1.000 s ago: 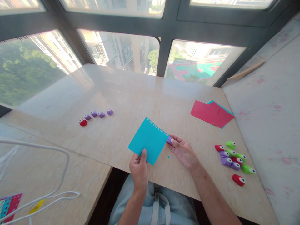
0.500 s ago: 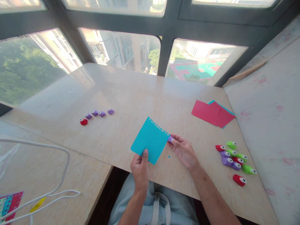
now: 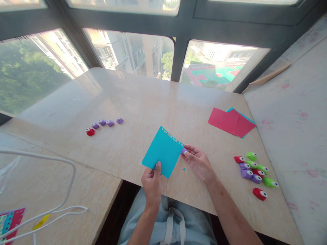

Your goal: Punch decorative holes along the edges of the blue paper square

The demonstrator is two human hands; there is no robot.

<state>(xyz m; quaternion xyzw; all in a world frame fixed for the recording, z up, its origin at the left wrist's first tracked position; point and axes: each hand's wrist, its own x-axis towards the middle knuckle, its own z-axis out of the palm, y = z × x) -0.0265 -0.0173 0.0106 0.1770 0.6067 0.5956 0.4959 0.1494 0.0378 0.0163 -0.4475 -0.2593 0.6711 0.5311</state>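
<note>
"What's different in the head view from a second ago?"

"Very little. The blue sheet, low in the middle of the frame, has only shifted slightly, and its right side bows a touch more. The purple punch is still at its right-hand corner."

"And the hands?"

"Apart from each other. The left hand pinches the sheet's bottom edge, thumb on top; the right hand is closed round the punch."

"Meaning what?"

"The row of holes along the upper-right edge looks no longer, so I'd judge the work is paused on that one corner. A tiny blue scrap lies on the counter just below."

"What can't you make out?"

"Whether the punch is pressed down: sheet and fingers cover most of it. The left fingers are mostly behind the paper. At the right of the frame, red sheets hide nearly all the blue under them. The colourful packet, lower left, is cut off, with a white cable crossing it."
</note>
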